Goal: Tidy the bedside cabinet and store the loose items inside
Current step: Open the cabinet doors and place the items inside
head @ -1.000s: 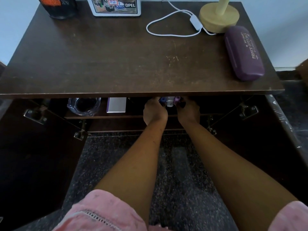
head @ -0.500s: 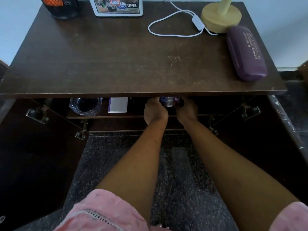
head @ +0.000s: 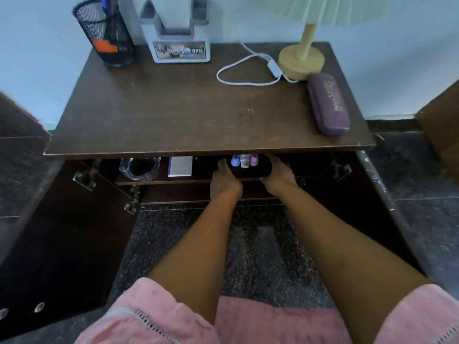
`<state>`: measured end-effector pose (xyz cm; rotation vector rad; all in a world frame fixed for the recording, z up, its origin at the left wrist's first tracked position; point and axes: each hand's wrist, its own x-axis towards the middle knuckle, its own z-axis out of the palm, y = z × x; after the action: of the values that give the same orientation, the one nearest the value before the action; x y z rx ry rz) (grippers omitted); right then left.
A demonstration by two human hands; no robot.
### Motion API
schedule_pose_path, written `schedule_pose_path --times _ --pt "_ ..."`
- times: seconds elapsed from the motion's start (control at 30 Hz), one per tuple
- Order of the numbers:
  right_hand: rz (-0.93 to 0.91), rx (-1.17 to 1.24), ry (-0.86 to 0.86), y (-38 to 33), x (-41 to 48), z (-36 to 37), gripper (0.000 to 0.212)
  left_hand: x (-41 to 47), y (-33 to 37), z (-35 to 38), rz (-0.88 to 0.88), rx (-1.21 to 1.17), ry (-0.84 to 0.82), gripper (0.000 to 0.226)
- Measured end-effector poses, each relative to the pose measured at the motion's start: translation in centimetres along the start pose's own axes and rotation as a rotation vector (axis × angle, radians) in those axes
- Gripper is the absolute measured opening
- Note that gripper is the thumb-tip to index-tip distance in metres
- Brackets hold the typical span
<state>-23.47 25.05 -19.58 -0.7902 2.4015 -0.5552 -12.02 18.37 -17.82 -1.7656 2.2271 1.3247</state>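
- Three small bottles [head: 244, 161], capped blue, white and pink: upright in a dark box [head: 250, 172] on the inner shelf [head: 159, 181] under the brown wooden desk top [head: 186, 115].
- Left hand [head: 224, 181], right hand [head: 278, 176]: one at each end of the box. The fingers are in shadow, so I cannot tell whether they grip it.
- Further left on the shelf: clear glass dish [head: 139, 167], white booklet [head: 180, 166].

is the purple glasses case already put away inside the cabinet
No, the glasses case lies out on the cabinet top, beside the lamp base.
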Motion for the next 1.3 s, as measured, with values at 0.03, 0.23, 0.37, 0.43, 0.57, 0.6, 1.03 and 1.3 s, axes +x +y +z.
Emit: schedule_pose_path --times 0.03,0.23,0.37,0.43,0.57,0.6,1.03,1.3 --pt "-0.006 -0.043 -0.056 -0.1 -0.9 -0.7 0.054 -0.9 0.0 -0.3 -0.025 0.043 -0.065 0.057" --pt "-0.061 -0.032 -0.081 -1.8 -6.7 -5.8 0.019 -5.9 2.4 -2.4 -0.044 -0.084 -0.383 0.032" --pt "-0.149 0.121 0.183 -4.2 -9.3 -9.4 0.010 -8.7 6.5 -3.3 0.168 -0.347 -0.398 0.020" --pt "-0.198 0.185 0.382 -4.7 -9.8 -10.7 0.011 -9.5 8.3 -3.5 0.252 -0.466 -0.353 0.023" --pt "-0.151 -0.090 0.706 -3.4 -8.5 -12.3 0.040 -9.5 9.7 -3.6 0.279 -0.542 -0.374 0.035" --pt "-0.086 -0.137 0.655 -2.8 -7.9 -12.5 0.049 -9.3 9.7 -3.5 0.268 -0.542 -0.402 0.036" --pt "-0.068 0.122 0.537 -1.5 -4.6 -12.1 0.048 -7.3 9.1 -2.6 0.048 -0.704 -0.481 0.019" --pt "-0.122 0.657 0.221 -1.1 -8.6 -10.7 0.051 -8.0 7.7 -5.2 -0.045 -0.973 -0.342 0.037"
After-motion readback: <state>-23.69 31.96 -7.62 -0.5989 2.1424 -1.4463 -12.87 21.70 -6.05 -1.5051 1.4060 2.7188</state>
